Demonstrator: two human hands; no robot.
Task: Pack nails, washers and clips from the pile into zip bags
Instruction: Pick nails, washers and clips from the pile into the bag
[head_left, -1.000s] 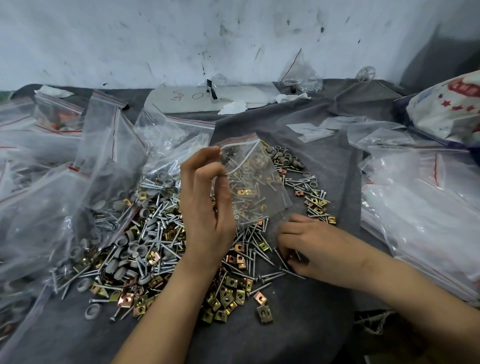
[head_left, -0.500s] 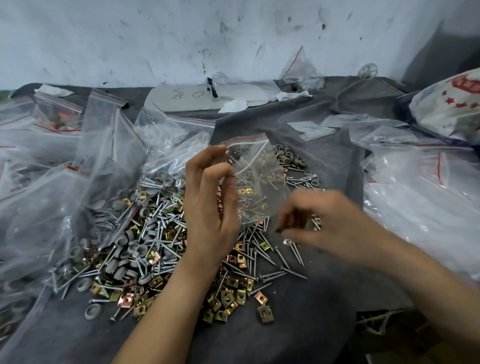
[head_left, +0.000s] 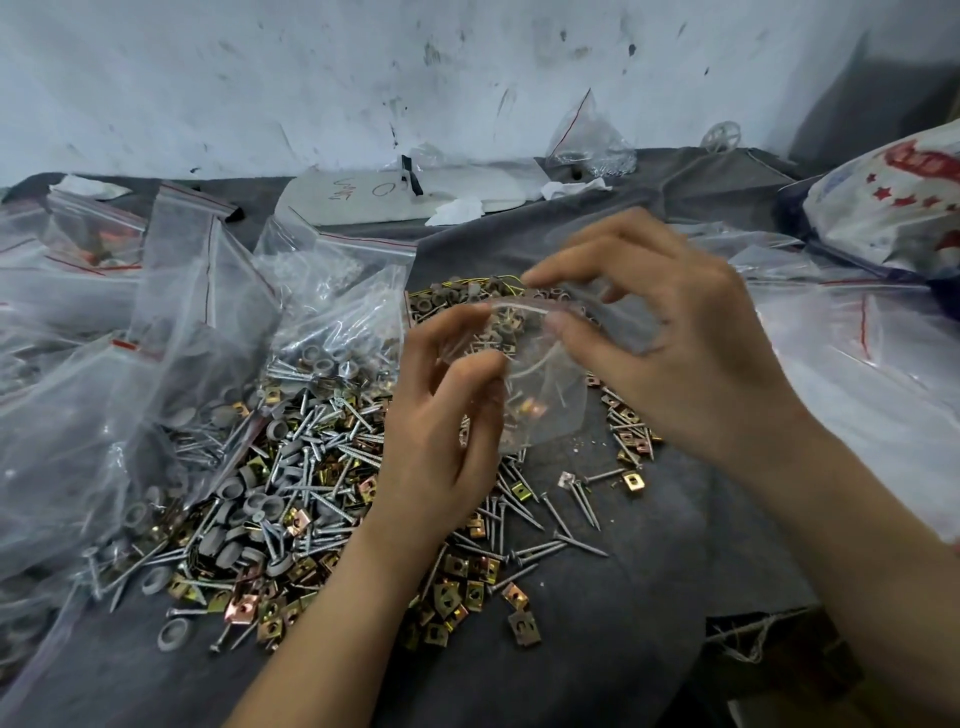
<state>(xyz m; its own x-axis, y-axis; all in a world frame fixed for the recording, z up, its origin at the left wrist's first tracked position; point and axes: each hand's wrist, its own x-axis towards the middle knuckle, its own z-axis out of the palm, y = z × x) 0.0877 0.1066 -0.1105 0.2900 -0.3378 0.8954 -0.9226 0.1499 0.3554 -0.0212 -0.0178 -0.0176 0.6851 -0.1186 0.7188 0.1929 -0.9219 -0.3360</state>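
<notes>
- zip bag (head_left: 545, 410): small, clear, held just above pile (head_left: 311, 467) of nails, washers & clips; a few clips + nails inside.
- L hand (head_left: 441, 415): fingers curled, pinching bag's left edge.
- R hand (head_left: 675, 353): thumb + fingers pinch bag's top, over pile's right side.
- filled bags (head_left: 332, 312): left of pile, touching it.

Clear zip bag (head_left: 540, 395) held above pile (head_left: 311, 467) of nails, washers, clips.

We are seeing free room over bare grey cloth (head_left: 613, 644) right of the pile (head_left: 311, 483). Stuffed zip bags (head_left: 93, 395) are walling the left, flat bags (head_left: 872, 395) the right; our left hand (head_left: 441, 426) and right hand (head_left: 680, 358), gripping a small bag (head_left: 545, 400), are filling the middle.
</notes>
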